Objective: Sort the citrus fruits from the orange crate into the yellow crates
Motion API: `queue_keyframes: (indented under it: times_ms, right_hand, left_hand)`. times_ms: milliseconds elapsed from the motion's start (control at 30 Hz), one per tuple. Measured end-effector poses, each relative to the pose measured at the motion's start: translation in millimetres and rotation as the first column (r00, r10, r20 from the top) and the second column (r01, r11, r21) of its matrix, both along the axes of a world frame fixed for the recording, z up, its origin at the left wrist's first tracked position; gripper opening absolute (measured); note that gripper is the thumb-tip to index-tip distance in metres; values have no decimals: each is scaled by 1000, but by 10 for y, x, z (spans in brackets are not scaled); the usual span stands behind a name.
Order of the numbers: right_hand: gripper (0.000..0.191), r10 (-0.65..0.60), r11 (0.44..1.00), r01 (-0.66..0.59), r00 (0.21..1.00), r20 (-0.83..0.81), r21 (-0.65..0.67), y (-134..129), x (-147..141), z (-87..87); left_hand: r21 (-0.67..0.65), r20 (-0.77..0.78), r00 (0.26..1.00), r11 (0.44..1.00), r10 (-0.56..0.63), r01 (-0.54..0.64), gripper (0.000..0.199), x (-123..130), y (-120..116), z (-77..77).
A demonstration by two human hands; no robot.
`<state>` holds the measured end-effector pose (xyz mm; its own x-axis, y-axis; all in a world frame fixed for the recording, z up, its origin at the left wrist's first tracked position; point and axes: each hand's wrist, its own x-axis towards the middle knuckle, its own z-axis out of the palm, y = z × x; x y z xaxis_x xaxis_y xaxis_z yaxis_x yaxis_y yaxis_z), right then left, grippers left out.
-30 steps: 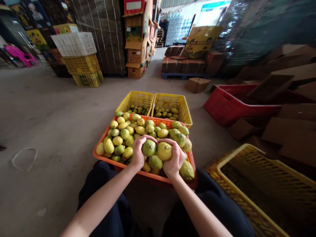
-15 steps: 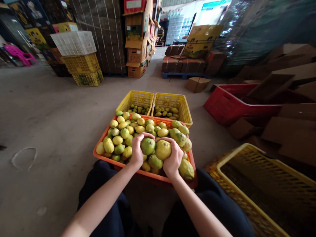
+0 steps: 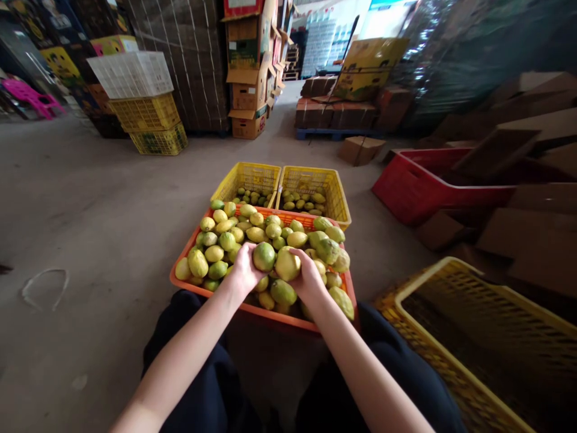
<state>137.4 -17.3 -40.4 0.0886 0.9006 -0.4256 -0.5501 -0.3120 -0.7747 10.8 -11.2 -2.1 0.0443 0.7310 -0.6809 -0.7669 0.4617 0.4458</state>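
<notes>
An orange crate (image 3: 189,288) heaped with green and yellow lemon-like fruits (image 3: 215,253) stands between the person's knees. Over the middle of the heap, my left hand (image 3: 247,268) is closed on a green fruit (image 3: 264,257). My right hand (image 3: 308,273) is closed on a yellow-green fruit (image 3: 287,264), just right of the green one. The two held fruits are side by side and nearly touching. Parts of the fingers are hidden behind the fruits.
Behind the orange crate are two yellow crates (image 3: 341,197) with some fruits low inside. A larger yellow crate (image 3: 428,328) is at the right, near a red crate (image 3: 396,187) and cardboard pieces (image 3: 527,252). Stacked crates (image 3: 146,111) stand at the back left.
Both hands have shifted slightly left with their fruits. The fruits are turned differently, and my right hand has moved lower around its fruit. The view has shifted slightly.
</notes>
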Motion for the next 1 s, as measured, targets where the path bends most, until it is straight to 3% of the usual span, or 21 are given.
queue_keyframes:
  times_ms: [100, 300, 467, 633, 800, 1000]
  right_hand:
    - [32, 50, 982, -63, 996, -77, -177, -11, 6, 114]
    - [19, 41, 992, -60, 983, -180, -107, -36, 27, 269]
    - [12, 4, 989, -39, 970, -244, -141, -51, 73, 333]
    - [9, -67, 970, -12, 947, -314, -242, -44, 124, 255]
    - [10, -48, 960, -21, 971, -236, -281, -62, 110, 251]
    - [10, -126, 948, 62, 974, -190, -311, -78, 87, 364]
  left_hand:
    - [4, 1, 1000, 1000, -17, 17, 14, 12, -10, 0]
    - [125, 22, 1000, 992, -10, 7, 9, 20, -15, 65]
    - [87, 101, 993, 994, 55, -63, 18, -23, -27, 127]
    - [49, 169, 982, 995, 81, -91, 29, -75, -26, 88]
    - [25, 185, 978, 995, 94, -101, 28, -96, 1, 92]
    - [57, 159, 974, 984, 158, -169, 6, -69, -2, 184]
